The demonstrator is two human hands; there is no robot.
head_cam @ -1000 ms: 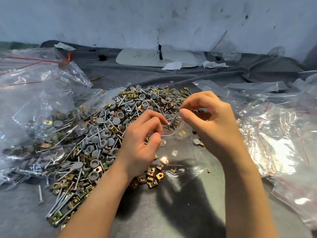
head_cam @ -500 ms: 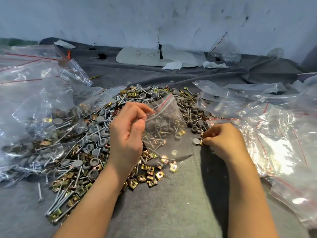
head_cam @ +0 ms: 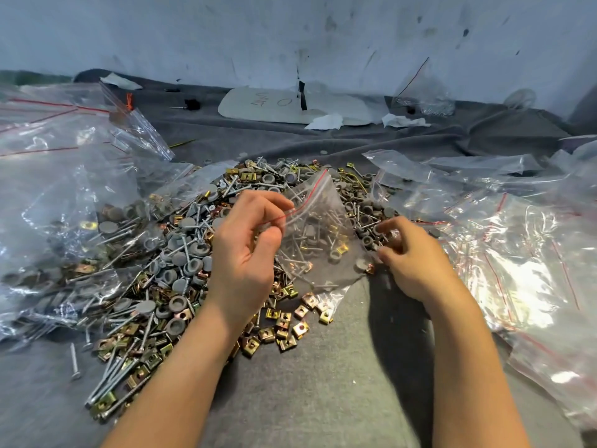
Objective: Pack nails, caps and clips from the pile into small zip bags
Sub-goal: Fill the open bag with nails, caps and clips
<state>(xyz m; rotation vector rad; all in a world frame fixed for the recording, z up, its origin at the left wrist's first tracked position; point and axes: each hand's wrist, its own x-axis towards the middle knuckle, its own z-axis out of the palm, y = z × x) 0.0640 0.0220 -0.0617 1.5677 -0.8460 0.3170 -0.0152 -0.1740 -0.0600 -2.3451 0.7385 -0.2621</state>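
Head view: the small zip bag (head_cam: 318, 227) hangs over the middle of the pile (head_cam: 181, 253). It is clear film with a red zip line, and holds a few nails (head_cam: 292, 263), grey caps (head_cam: 311, 232) and a brass clip (head_cam: 342, 248). The left hand (head_cam: 245, 250) pinches its top edge at the zip line between thumb and fingers. The bag is probably light, limp and slippery, so the stiffer zip strip is the best place to hold it; nail points could pierce the film. The right hand (head_cam: 410, 257) has its fingers curled among loose pieces at the pile's right edge on the grey counter (head_cam: 323, 367). I cannot tell whether it grasps one.
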